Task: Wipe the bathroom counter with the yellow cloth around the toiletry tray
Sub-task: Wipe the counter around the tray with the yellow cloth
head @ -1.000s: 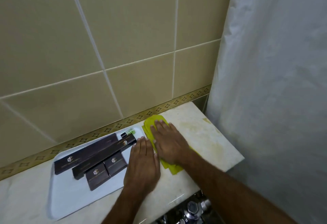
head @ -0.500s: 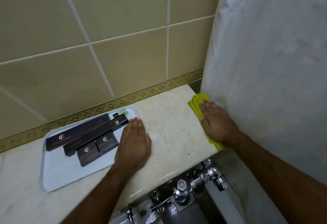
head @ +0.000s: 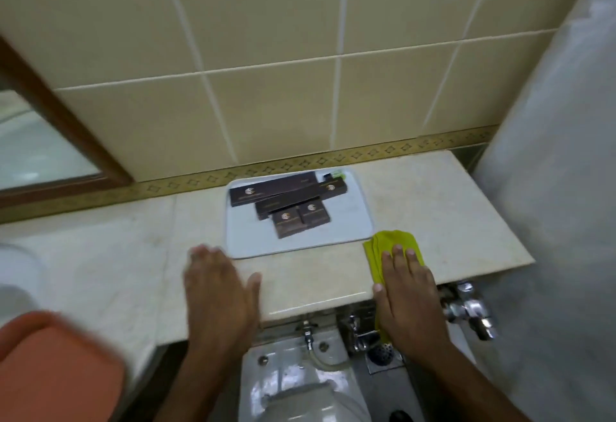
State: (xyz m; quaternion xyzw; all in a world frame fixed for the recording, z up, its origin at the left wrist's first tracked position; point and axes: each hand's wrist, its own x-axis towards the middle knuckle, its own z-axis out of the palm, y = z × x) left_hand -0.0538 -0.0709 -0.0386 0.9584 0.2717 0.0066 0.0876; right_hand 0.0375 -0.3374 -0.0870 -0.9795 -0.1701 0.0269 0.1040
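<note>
Yellow cloth point(head: 393, 248): we press it flat under our right hand point(head: 408, 295) at the tabletop's point(head: 433, 208) front edge, just beside the tray's point(head: 300, 241) near right corner; part of it hangs over the edge.
Right grip: fingers spread flat on the cloth, palm down, pinning it rather than pinching it.
Left grip: our left hand point(head: 218, 291) lies open and flat on the front edge, just left of the tray, holding nothing; it is blurred.
Tray: white, against the wall border, carrying dark boxes point(head: 286, 203); it sits between our two hands.
Change: half a second ago the cloth was at the far right end by the curtain point(head: 550, 188); now it is back along the front strip. Our left hand has come off the tray's right corner to the left side.
Meaning: we judge the right end wiped and the front strip under way; the stretch left of the tray, toward the mirror point(head: 36, 148), looks not yet done.
Risk: the cloth's edge could catch the tray rim.
</note>
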